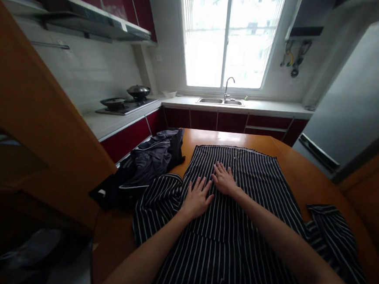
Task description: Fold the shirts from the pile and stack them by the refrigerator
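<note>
A black shirt with white stripes (258,187) lies spread over the wooden table, its hem toward the window. One sleeve is bunched at the left, and the other stretches out to the right. My left hand (197,200) rests flat on the left part of the cloth, fingers apart. Just beyond it and to the right, my right hand (224,179) also lies palm down on the stripes with its fingers spread. Neither hand grips anything. The near end of the shirt runs out of view at the bottom.
A heap of dark clothes (155,154) sits at the table's left edge. The round wooden table (292,167) reaches toward the counter with a sink (210,101). Pans (138,91) stand on the stove at left. A fridge (360,94) is at right.
</note>
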`<action>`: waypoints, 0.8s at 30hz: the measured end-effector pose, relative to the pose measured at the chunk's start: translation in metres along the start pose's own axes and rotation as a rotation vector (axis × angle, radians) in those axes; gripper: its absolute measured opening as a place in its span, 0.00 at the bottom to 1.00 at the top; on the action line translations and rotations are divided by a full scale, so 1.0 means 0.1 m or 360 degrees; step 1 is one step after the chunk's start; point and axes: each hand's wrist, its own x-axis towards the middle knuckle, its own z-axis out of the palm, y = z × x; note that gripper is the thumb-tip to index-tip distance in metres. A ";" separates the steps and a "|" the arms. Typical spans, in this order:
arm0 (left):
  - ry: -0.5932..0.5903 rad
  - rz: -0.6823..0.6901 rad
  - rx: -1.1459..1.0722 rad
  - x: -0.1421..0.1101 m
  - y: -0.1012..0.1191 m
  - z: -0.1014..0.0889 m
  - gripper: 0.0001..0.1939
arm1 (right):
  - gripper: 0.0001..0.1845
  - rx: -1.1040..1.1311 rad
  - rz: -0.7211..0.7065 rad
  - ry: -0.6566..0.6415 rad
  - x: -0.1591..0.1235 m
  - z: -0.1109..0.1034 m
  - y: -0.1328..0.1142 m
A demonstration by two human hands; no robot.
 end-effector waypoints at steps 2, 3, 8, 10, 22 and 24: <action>0.0067 -0.0222 0.0055 -0.01 0.01 0.02 0.35 | 0.34 0.0080 -0.0231 -0.0067 0.12 -0.02 -0.03; 0.0085 -0.0303 0.0069 -0.01 0.01 0.04 0.37 | 0.33 0.0121 -0.0383 -0.0125 0.17 -0.01 -0.05; 0.0141 -0.0358 0.0033 -0.03 0.00 0.10 0.37 | 0.32 0.0140 -0.0870 -0.0330 0.48 0.05 -0.13; 0.0169 -0.0348 0.0005 -0.03 0.00 0.13 0.37 | 0.33 0.0087 -0.0884 -0.0347 0.65 0.09 -0.12; 0.0063 -0.0138 -0.0036 0.00 -0.02 0.08 0.32 | 0.37 0.0014 0.0070 -0.0045 1.63 0.04 -0.18; 0.0048 -0.0120 -0.0019 0.02 -0.04 0.05 0.31 | 0.36 0.0107 0.0085 0.0147 1.48 0.04 -0.28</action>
